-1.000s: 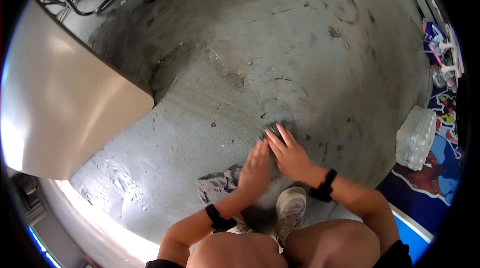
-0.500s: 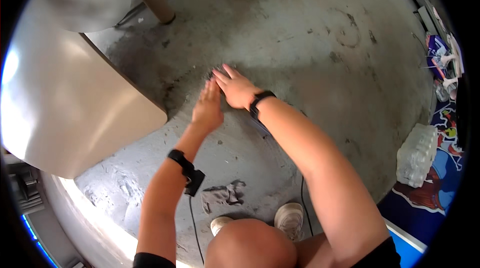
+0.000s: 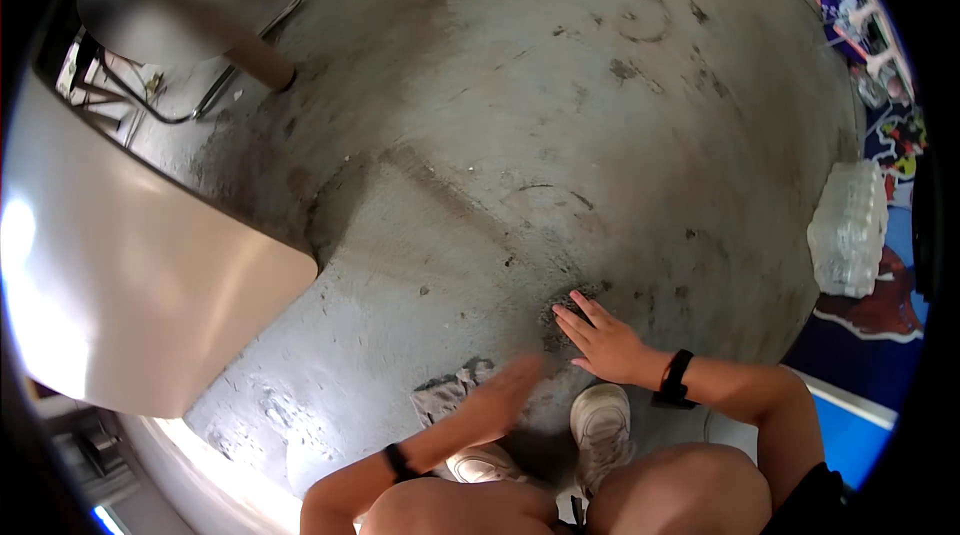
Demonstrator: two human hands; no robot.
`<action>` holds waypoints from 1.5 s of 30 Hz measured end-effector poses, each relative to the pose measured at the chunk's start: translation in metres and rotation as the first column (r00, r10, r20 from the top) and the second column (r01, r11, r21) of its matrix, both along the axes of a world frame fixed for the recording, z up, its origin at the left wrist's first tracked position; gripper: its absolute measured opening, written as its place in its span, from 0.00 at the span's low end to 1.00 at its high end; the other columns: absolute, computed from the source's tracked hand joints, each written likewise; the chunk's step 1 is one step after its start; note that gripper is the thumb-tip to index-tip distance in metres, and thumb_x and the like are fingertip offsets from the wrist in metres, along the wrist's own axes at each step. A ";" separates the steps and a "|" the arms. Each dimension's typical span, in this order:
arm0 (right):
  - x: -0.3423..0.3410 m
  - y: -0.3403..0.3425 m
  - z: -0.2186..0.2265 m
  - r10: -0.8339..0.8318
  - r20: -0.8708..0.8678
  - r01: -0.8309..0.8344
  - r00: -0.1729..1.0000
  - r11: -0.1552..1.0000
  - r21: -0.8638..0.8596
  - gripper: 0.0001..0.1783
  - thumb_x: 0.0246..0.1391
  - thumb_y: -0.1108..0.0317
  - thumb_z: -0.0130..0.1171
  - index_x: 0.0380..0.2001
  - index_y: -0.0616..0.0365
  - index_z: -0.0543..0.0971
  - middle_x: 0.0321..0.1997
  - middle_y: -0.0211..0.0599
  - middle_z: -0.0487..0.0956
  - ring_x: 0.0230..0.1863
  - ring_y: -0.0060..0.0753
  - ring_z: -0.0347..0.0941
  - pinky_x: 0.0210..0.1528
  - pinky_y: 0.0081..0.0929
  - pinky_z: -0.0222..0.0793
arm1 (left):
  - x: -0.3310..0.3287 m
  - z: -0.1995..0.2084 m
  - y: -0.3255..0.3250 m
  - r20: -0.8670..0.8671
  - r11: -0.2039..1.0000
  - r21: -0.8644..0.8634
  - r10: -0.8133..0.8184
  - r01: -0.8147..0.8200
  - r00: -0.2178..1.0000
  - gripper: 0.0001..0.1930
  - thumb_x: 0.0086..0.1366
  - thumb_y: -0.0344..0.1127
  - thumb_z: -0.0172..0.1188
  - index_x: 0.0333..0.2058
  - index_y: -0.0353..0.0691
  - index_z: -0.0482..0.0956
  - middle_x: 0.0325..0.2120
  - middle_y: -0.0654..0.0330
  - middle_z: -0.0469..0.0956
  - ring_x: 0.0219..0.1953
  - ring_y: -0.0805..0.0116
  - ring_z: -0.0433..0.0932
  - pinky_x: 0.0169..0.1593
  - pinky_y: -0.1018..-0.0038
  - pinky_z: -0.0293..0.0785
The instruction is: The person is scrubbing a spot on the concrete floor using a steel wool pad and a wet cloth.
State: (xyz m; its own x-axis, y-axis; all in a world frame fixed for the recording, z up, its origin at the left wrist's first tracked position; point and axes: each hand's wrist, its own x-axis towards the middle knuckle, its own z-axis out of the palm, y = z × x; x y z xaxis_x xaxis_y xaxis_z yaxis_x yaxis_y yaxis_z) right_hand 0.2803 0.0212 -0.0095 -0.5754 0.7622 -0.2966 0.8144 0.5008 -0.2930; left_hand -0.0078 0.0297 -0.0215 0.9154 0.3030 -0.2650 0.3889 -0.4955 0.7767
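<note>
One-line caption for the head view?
Crouched person presses right hand on a dark pad on concrete floor; left hand blurred beside it.

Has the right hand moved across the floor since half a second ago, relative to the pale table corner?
Yes. The right hand lay flat near the table corner half a second ago; now it presses the concrete floor well away from it, close to the person's shoes.

The single head view looked steeply down from above the crouching person onto the concrete floor (image 3: 520, 135), close enough that knees and a white shoe (image 3: 602, 420) filled the lower edge. It faced forward over the floor. The fisheye bent everything toward the rim: left of the shoe curved a pale worktop (image 3: 130, 305), and right of it, near the rim, lay a wrapped pack of bottles (image 3: 848, 230).
</note>
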 end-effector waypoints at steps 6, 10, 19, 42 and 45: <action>-0.015 0.022 -0.003 0.055 0.038 -0.058 0.998 0.996 0.064 0.46 0.56 0.41 0.60 0.68 0.62 0.65 0.77 0.37 0.55 0.79 0.50 0.41 0.78 0.42 0.48 | -0.176 0.120 0.070 -0.352 0.990 0.041 -0.109 0.132 0.930 0.34 0.52 0.22 0.52 0.62 0.23 0.65 0.67 0.39 0.61 0.72 0.47 0.58 0.74 0.60 0.53; -0.022 0.036 -0.015 0.104 0.053 -0.111 0.993 0.984 0.140 0.48 0.56 0.41 0.61 0.70 0.63 0.63 0.78 0.39 0.53 0.79 0.51 0.41 0.77 0.44 0.48 | -0.174 0.155 0.139 -0.531 0.965 -0.005 -0.225 0.262 0.817 0.33 0.56 0.23 0.52 0.63 0.23 0.64 0.70 0.41 0.55 0.74 0.48 0.51 0.74 0.57 0.53; -0.040 0.114 -0.038 -0.044 -0.158 0.080 0.987 0.970 0.228 0.35 0.50 0.67 0.57 0.63 0.71 0.69 0.74 0.48 0.61 0.79 0.56 0.41 0.76 0.49 0.49 | 0.045 -0.006 0.136 -0.118 0.910 0.408 0.139 -0.079 0.983 0.45 0.51 0.22 0.58 0.68 0.18 0.49 0.72 0.34 0.42 0.75 0.40 0.44 0.75 0.58 0.48; -0.087 0.268 -0.032 -0.037 -0.209 0.040 0.977 0.999 0.008 0.38 0.54 0.70 0.53 0.69 0.63 0.62 0.80 0.36 0.50 0.80 0.51 0.37 0.78 0.40 0.46 | 0.003 -0.027 0.251 -0.378 0.814 0.579 0.322 -0.050 0.868 0.39 0.59 0.26 0.50 0.68 0.18 0.49 0.71 0.31 0.45 0.75 0.38 0.45 0.75 0.56 0.46; -0.042 0.182 -0.035 0.071 -0.195 -0.034 0.978 0.982 0.188 0.39 0.50 0.68 0.58 0.67 0.68 0.64 0.77 0.45 0.52 0.78 0.59 0.39 0.77 0.46 0.49 | 0.039 -0.030 0.168 -0.377 0.738 0.673 0.290 0.044 0.880 0.38 0.61 0.30 0.51 0.68 0.19 0.52 0.71 0.33 0.48 0.75 0.40 0.46 0.75 0.56 0.45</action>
